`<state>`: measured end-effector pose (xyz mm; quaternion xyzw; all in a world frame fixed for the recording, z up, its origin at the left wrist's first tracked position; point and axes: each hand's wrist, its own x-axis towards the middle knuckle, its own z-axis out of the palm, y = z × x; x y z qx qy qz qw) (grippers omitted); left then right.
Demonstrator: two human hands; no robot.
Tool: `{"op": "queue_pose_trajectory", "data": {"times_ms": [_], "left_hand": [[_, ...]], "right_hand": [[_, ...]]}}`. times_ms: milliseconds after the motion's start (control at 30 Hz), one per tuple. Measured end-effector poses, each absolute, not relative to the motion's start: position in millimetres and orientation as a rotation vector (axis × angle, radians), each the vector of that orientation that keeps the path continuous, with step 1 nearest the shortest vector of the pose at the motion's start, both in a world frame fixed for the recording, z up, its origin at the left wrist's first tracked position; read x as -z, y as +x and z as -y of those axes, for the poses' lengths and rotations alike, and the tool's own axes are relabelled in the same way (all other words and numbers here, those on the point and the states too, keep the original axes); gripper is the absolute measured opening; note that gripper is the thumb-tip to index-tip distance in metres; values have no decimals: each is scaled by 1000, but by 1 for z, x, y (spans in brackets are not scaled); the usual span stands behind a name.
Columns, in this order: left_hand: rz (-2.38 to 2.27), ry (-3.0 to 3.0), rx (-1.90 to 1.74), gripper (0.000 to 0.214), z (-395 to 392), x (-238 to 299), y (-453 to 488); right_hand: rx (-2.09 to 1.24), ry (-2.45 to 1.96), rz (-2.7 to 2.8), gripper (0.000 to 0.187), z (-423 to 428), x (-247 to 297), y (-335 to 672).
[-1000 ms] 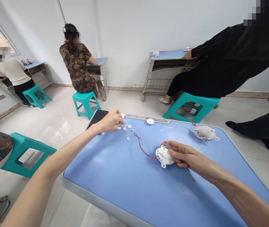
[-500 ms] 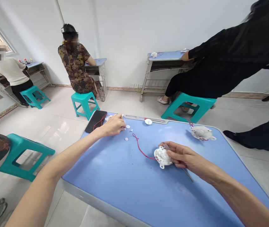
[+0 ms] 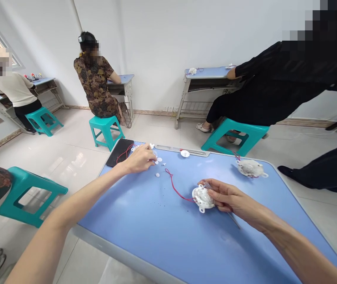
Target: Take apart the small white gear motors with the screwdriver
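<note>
- White plastic housing (image 3: 202, 198) on the blue tabletop (image 3: 145, 240), clasped by the right hand (image 3: 233, 199) together with a thin metal tool (image 3: 235, 221)
- Red wire (image 3: 175, 190) trailing left from that housing
- Left hand (image 3: 139, 159) curled, well left of that housing, above small white discs (image 3: 158, 160); any grasp impossible to tell
- Second white housing (image 3: 249, 168) up and right of it
- Black phone (image 3: 119, 152) far left of it

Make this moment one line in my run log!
left hand: beside small white discs | right hand: on white plastic housing | red wire: on blue table
</note>
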<state>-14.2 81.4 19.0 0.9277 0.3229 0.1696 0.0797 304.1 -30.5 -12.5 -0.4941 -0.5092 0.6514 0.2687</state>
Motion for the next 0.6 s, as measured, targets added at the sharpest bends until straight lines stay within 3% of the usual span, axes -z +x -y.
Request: {"op": "queue_pose_trajectory", "data": {"times_ms": [233,600], "left_hand": [[-980,2728,-529,9,-41,-13,-11],[-952,2805,-474,11,-41,-1,-1]], "right_hand": [[-1763,-1341,1368,58,30,11,304],[-1731,-1351,1364,59,31,10,306]]}}
